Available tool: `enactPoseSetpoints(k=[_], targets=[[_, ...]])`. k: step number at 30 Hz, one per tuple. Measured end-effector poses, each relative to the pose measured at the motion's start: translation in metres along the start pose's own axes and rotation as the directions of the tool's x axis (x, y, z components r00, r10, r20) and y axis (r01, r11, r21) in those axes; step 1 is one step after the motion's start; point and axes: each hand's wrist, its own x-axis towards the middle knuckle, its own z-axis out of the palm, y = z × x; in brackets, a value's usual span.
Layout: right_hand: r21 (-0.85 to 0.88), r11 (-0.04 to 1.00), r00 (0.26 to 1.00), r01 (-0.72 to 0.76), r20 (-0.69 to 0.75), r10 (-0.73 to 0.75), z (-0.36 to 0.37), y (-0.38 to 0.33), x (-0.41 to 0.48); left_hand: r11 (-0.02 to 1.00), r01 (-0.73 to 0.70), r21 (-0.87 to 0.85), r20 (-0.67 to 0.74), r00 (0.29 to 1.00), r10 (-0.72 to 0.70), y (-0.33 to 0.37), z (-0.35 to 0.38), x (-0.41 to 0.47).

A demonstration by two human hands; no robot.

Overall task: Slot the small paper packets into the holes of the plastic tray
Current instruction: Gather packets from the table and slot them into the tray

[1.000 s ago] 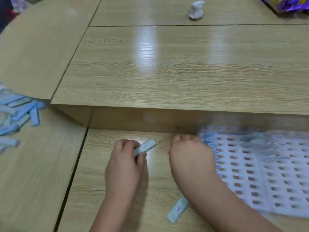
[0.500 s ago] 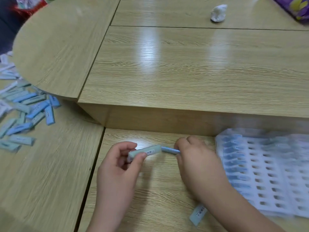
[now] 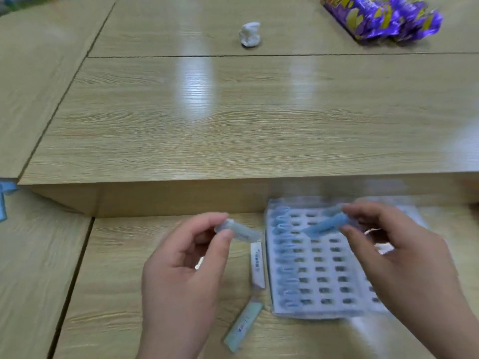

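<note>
Hands parted: right hand [image 3: 399, 257] carried blue packet [image 3: 324, 225] over tray [image 3: 285, 310], seemingly; left hand [image 3: 181, 268] lifted.

Even, bright overhead light falls on the wooden worktop [image 3: 233, 120], leaving two pale vertical glare streaks on its glossy upper surface. Shadows are soft and faint. Motion blur smears both hands and the plastic tray [image 3: 318, 270]; straight edges bow toward the frame's borders.

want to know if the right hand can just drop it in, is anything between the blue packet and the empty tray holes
Nothing visible is. The right hand holds the blue packet just above the tray, and the holes beneath it look open. Only the left column looks filled.
</note>
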Motion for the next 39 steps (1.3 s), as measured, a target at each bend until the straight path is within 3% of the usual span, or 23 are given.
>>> enactPoseSetpoints(k=[2, 7, 20, 28, 31, 35, 39], targets=[[-0.111, 0.994, 0.999, 0.019, -0.031, -0.023, -0.008, 0.016, 0.007, 0.999, -0.035, 0.028, 0.048, 0.998, 0.034, -0.002, 0.020, -0.005], [-0.020, 0.998, 0.997, 0.067, -0.047, -0.068, -0.003, 0.039, 0.018, 0.988, -0.095, 0.124, 0.122, 0.989, 0.080, -0.007, 0.052, -0.019], [-0.195, 0.897, 0.906, 0.397, -0.074, -0.417, 0.045, 0.050, 0.038, 0.966, -0.103, 0.235, 0.051, 0.994, 0.094, -0.012, 0.059, -0.026], [-0.334, 0.795, 0.861, 0.506, 0.128, -0.493, 0.048, 0.048, 0.042, 0.976, -0.059, 0.207, 0.043, 0.998, 0.051, -0.015, 0.064, -0.025], [-0.163, 0.874, 0.889, 0.458, 0.117, -0.443, 0.028, 0.041, 0.040, 0.981, -0.030, 0.190, 0.051, 0.998, 0.021, -0.014, 0.067, -0.023], [0.150, 0.908, 0.876, 0.390, 0.245, -0.416, 0.005, 0.036, 0.029, 0.978, -0.024, 0.205, 0.123, 0.992, -0.001, -0.012, 0.079, -0.022], [0.209, 0.891, 0.881, 0.404, 0.174, -0.440, 0.004, 0.044, 0.025, 0.983, 0.007, 0.182, 0.192, 0.981, -0.042, -0.006, 0.096, -0.026]])
